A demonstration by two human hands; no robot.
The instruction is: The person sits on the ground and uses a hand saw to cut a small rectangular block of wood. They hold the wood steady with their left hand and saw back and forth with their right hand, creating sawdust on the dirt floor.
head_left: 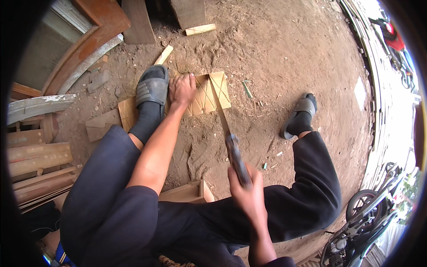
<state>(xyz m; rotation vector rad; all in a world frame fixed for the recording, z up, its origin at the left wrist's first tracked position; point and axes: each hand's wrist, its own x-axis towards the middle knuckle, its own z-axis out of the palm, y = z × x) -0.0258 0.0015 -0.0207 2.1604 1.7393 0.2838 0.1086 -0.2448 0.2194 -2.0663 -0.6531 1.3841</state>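
Note:
A flat, light wooden board (pixel 205 95) with dark zigzag pencil lines lies low over the dirt in front of me. My left hand (pixel 182 90) presses down on it, fingers closed over its far edge. Beside that hand, my left foot in a grey slide sandal (pixel 152 91) stands on the board. My right hand (pixel 247 188) is wrapped round the dark handle of a handsaw (pixel 224 122). The saw's narrow blade runs away from me and its far end meets the board near the right end, along a marked line. How deep the blade sits in the wood cannot be made out.
Small wood offcuts (pixel 200 29) lie on the dirt beyond the board. Stacked planks (pixel 42 160) and a framed wooden panel (pixel 84 49) fill the left side. My right foot (pixel 301 111) rests on the ground at right. A motorcycle (pixel 362 222) stands at lower right.

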